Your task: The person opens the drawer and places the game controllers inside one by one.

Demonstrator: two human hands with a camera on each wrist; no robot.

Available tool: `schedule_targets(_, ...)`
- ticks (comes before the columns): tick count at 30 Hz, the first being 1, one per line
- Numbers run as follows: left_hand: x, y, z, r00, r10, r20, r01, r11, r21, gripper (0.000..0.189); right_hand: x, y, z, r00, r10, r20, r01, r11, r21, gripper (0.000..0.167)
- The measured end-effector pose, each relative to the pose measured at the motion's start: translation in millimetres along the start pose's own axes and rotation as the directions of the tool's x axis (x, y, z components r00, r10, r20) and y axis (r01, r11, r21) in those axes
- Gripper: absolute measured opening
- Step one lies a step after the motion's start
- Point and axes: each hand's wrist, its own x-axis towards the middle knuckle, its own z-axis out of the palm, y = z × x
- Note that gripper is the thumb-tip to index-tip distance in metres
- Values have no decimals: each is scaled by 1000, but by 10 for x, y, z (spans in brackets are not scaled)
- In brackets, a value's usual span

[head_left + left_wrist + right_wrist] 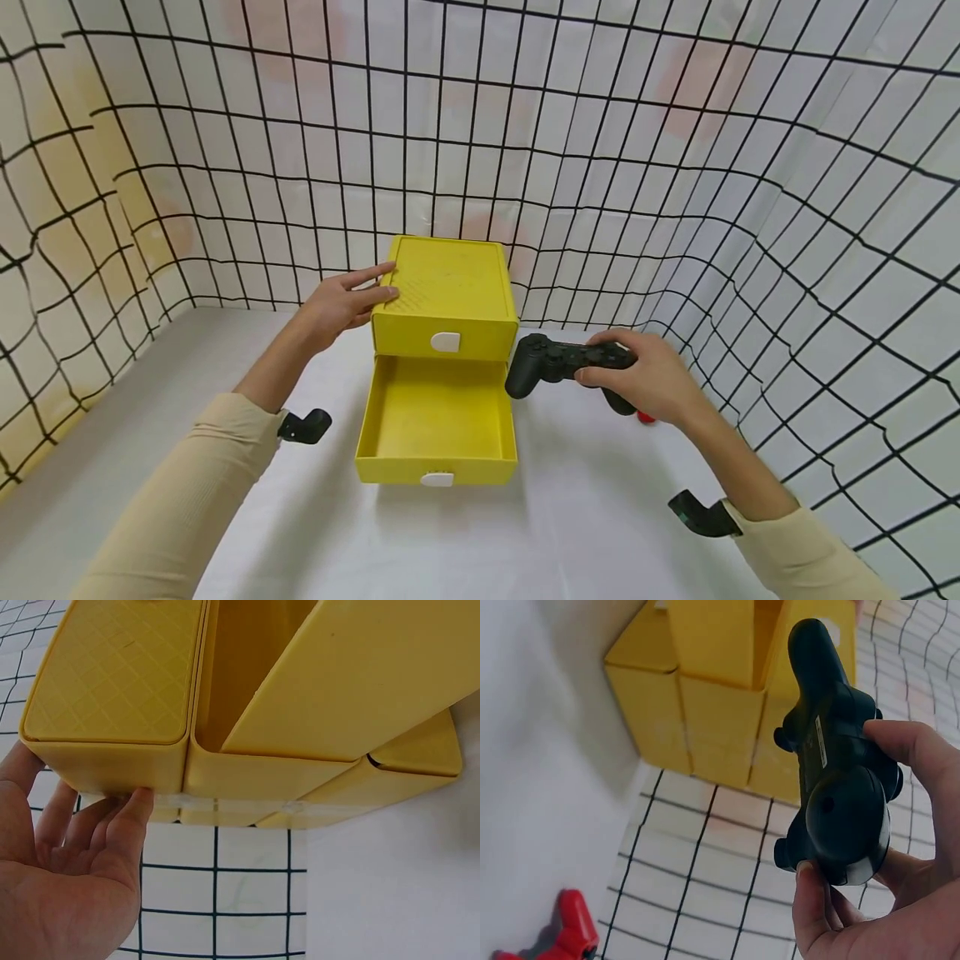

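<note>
A yellow drawer unit (450, 279) stands in the middle, its open drawer (438, 417) pulled out toward me with bare floor showing inside. Above that drawer, a closed one carries a white handle (446, 342). My left hand (341, 308) rests against the unit's upper left side, fingertips on the top edge; the left wrist view shows its fingers spread along the side wall. Just right of the unit, my right hand (648, 375) grips a black game controller (555, 360) by one end, thumb on one face and fingers on the other, held above the table.
Behind my right hand a red game controller (574, 930) lies on the white table (600, 517), mostly hidden in the head view. Black wire grid (465, 125) encloses the back and both sides, with pale sheeting behind it.
</note>
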Motion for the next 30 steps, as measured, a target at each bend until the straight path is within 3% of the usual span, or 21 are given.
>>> schedule_targets(10, -8, 9, 3, 1000, -14, 6, 14, 1000, -4, 67, -28, -263, 156, 997, -73, 33, 71, 997, 33, 48)
schedule_targets(30, -30, 20, 1, 1000, -12, 4, 12, 1000, 29, 67, 96, -800, 739, 989, -141, 54, 137, 988, 69, 47)
